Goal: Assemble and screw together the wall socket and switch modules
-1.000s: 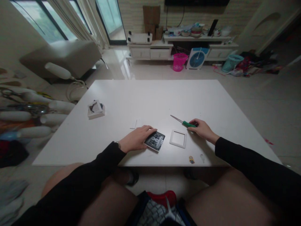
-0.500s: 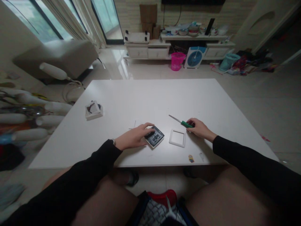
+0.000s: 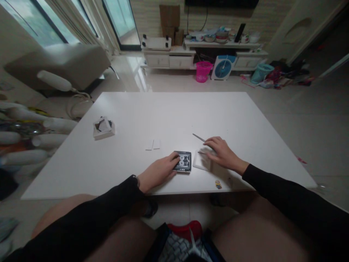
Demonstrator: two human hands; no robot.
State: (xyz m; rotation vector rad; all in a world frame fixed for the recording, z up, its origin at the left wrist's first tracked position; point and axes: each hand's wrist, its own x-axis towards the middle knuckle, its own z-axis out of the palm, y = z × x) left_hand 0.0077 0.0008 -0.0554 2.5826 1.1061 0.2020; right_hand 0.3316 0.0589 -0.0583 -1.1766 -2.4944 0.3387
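My left hand [image 3: 160, 171] grips the left side of a square wall-switch module [image 3: 185, 162], dark with a light body beneath, against the white table. My right hand [image 3: 222, 153] is over a white square frame [image 3: 200, 165], thumb and fingers apart, hiding much of the frame's right side. Past its fingertips pokes the metal shaft of a screwdriver [image 3: 198, 137]; the handle is hidden under the hand. Two small white plates [image 3: 152, 145] lie just beyond my left hand.
At the table's left side sits a white box-like switch part with a frame [image 3: 104, 128]. A small yellow figure sticker [image 3: 218, 184] is near the front edge of the table [image 3: 163, 109]. Beyond are a pink basket [image 3: 203, 71] and a blue-white fan [image 3: 223, 68].
My left hand has turned the switch module squarer to the table edge, uncovering the white plates. My right hand has shifted left over the frame, covering the screwdriver's green handle.
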